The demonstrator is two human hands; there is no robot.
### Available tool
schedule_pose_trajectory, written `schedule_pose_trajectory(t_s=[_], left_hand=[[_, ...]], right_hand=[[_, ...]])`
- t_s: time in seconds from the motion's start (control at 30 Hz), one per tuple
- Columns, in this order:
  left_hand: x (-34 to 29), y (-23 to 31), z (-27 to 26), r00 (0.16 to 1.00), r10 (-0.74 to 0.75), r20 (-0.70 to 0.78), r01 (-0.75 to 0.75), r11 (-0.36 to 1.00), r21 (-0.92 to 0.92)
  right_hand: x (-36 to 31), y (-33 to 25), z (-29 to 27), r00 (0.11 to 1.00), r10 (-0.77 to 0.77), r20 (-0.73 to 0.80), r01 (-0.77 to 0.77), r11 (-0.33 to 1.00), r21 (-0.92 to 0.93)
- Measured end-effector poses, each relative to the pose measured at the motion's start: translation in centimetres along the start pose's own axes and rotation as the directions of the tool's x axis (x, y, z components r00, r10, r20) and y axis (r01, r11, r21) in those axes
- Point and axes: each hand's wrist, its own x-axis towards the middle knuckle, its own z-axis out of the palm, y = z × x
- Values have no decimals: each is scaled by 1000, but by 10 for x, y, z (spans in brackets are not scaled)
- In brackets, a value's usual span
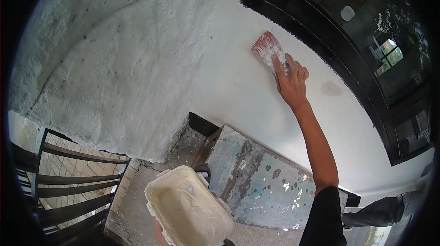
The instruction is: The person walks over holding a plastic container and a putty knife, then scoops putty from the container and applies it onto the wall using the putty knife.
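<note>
My right hand [292,84] is stretched up against the smooth white wall [238,76], its fingers closed round a red putty knife [266,44]. White filler smears much of the broad blade, which lies at the wall surface to the left of the dark window frame. Low down, my left hand [161,234] supports a cream plastic tub [155,199] from beneath; only a bit of that hand shows at the tub's edge, the rest being hidden. Pale filler coats the inside of the tub and lies in its bottom.
A black-framed window [341,30] runs along the upper right. Rough, uneven plaster [123,62] covers the wall at left. Below stands a paint-spattered bench or board [261,179]. A dark slatted metal gate [80,179] is at lower left, and a dark cloth-like shape [376,213] at lower right.
</note>
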Motion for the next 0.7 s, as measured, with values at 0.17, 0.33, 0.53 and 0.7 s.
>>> schedule_pose_trajectory(t_s=[0.17, 0.33, 0.53, 0.7], left_hand=[[16, -30, 44, 969, -92, 230, 115, 989, -89], [8, -39, 45, 954, -12, 299, -57, 974, 221], [5, -34, 39, 967, 31, 253, -100, 959, 266], [4, -30, 36, 973, 81, 214, -148, 936, 319]], right_hand=[[-3, 22, 2, 998, -48, 30, 51, 994, -95], [-2, 17, -4, 992, -9, 125, 29, 986, -163], [-27, 2, -19, 975, 53, 218, -22, 990, -141], [-24, -13, -34, 994, -14, 110, 19, 999, -46]])
